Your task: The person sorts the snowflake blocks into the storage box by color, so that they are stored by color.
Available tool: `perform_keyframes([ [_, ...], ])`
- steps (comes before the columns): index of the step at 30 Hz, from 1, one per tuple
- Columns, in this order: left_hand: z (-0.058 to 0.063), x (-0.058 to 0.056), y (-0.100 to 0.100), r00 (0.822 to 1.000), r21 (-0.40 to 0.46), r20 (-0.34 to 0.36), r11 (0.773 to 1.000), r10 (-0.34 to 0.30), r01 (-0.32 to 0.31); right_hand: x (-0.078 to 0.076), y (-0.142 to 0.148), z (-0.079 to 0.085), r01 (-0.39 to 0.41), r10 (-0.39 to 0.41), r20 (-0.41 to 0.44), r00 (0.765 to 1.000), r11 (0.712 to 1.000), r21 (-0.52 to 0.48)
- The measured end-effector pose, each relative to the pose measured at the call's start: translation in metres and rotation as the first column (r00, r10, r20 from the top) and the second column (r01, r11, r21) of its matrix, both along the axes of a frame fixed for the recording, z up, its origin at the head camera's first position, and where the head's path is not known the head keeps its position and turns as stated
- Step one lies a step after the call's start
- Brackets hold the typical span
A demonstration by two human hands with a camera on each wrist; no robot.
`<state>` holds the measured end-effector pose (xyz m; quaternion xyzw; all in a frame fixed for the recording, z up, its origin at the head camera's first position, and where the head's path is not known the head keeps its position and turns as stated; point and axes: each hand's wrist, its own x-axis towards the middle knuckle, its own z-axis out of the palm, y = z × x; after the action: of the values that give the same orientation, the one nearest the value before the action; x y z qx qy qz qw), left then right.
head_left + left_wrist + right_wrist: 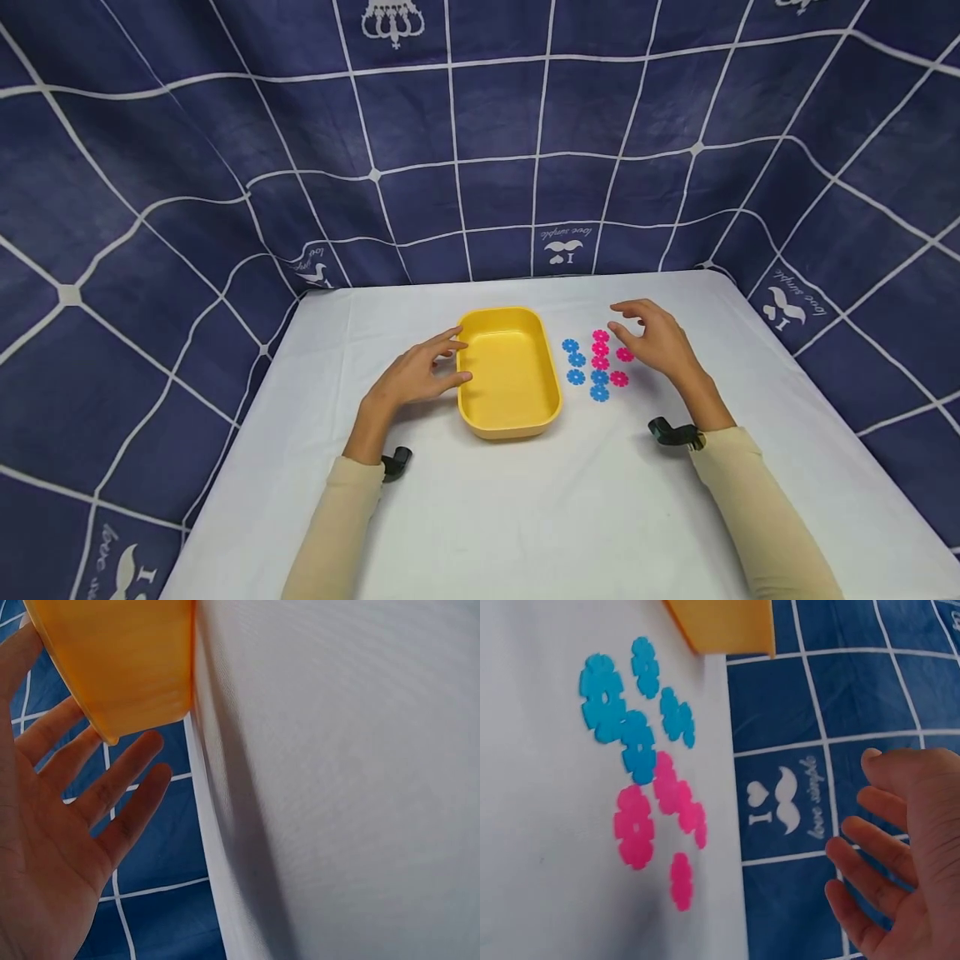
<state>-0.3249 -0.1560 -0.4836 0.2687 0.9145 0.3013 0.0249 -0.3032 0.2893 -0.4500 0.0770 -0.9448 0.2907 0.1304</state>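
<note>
A yellow plastic tray (510, 379) with rounded corners lies on the white table. At its left rim is my left hand (416, 375), thumb and fingers spread and relaxed; whether the fingertips touch the rim I cannot tell. In the left wrist view the hand's palm (60, 832) shows nothing held. To the right of the tray lie several flat notched discs, blue ones (576, 377) nearer it and pink ones (601, 349) mostly farther right. My right hand (656, 337) hovers beside the pink discs, fingers loosely bent, holding nothing; the right wrist view shows it apart from them.
The white tablecloth (487, 517) covers the table. Dark blue curtains (495, 196) with white grid lines hang behind it and along both sides. A black wrist device (671, 433) sits under the right wrist, another (397, 463) under the left.
</note>
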Motion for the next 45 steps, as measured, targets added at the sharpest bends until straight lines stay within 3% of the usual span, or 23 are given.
perform_keyframes([
  [8,0.003,0.003,0.000,1.000,-0.009,0.001,1.000,0.025,-0.025,-0.009,-0.005,-0.014,0.027,-0.026,0.102,0.994,1.000,-0.004],
  [20,0.000,0.001,0.000,1.000,0.017,0.010,1.000,-0.015,0.015,-0.036,-0.033,-0.037,-0.070,0.041,0.249,0.968,0.992,0.106],
  [26,0.000,0.001,-0.001,1.000,0.018,0.012,1.000,-0.004,0.004,-0.041,-0.043,-0.047,-0.070,0.025,0.246,0.969,0.982,0.175],
  [34,0.001,0.001,-0.001,1.000,0.012,0.016,1.000,-0.001,0.001,-0.040,-0.059,-0.045,0.013,-0.068,0.228,0.971,0.972,0.234],
  [40,0.003,0.002,0.000,1.000,0.020,0.030,1.000,0.000,0.000,-0.033,-0.069,-0.043,0.085,-0.137,0.230,0.964,0.971,0.224],
  [45,0.001,0.002,-0.002,1.000,0.023,0.027,1.000,0.001,-0.002,-0.031,-0.073,-0.044,0.087,-0.137,0.220,0.966,0.971,0.224],
])
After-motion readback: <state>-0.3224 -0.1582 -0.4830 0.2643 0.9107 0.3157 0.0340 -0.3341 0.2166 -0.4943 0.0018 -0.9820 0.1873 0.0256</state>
